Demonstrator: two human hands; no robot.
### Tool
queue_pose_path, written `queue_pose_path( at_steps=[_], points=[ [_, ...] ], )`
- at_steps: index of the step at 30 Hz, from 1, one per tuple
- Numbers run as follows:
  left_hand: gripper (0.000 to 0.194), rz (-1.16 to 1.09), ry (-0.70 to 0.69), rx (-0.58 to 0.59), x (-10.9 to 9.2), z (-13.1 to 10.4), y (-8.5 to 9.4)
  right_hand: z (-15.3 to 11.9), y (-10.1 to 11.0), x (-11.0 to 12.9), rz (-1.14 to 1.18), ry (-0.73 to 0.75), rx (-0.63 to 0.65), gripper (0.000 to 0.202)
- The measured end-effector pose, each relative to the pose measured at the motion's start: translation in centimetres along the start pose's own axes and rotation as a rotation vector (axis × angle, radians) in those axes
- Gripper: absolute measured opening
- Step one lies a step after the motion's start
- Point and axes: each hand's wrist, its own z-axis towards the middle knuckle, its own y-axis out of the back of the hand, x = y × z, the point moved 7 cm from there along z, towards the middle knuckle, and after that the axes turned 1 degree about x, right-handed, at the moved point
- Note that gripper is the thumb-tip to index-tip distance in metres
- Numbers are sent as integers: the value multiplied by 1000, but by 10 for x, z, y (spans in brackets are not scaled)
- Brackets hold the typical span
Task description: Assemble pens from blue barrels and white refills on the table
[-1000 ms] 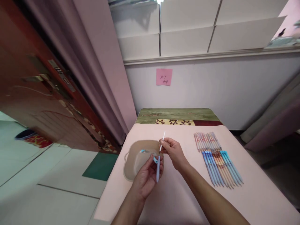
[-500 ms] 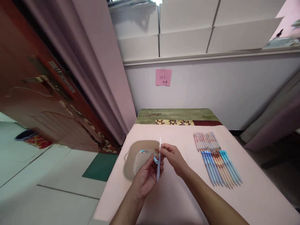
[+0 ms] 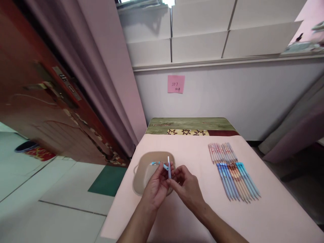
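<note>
My left hand (image 3: 157,187) is closed, palm up, over the near side of a beige basin. Between its thumb and fingers is a short light-blue tube (image 3: 165,167), like a pen cap, with its open end toward me. Against the same fingers stands a slim pale-blue pen (image 3: 169,172), upright, its thin white end pointing up. My right hand (image 3: 188,187) has its thumb and fingertips pinched at the pen's lower end, which they hide. In the basin (image 3: 141,168) lie a few small blue and white pieces, too small to name.
On the pink-covered table (image 3: 194,152), to the right, lies a row of blue, tan and turquoise pens (image 3: 238,182). Behind it is a row of pale patterned pieces (image 3: 222,153). A wall with a pink note (image 3: 176,84) rises beyond; a red-brown door (image 3: 50,101) stands left.
My right hand has shifted from the pen's upper part down to its lower end. The pen has moved slightly left, and less of its barrel shows below the fingers.
</note>
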Motion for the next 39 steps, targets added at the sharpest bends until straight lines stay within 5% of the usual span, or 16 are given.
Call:
queue_pose_path(
  at_steps=[7, 13, 18, 26, 39],
  points=[
    [15, -28, -87, -59, -3, 7, 8, 1, 3, -3, -160, 51, -91, 9],
    [15, -42, -57, -112, -7, 15, 18, -16, 30, 14, -343, 297, -215, 12],
    [13, 15, -127, -155, -6, 17, 19, -21, 29, 19, -432, 386, -187, 12],
    [15, 255, -273, -117, -9, 6, 12, -14, 34, 16, -378, 385, -203, 17],
    [11, 245, -231, -144, -5, 1, 5, -25, 43, 16, -254, 455, -359, 11]
  ],
)
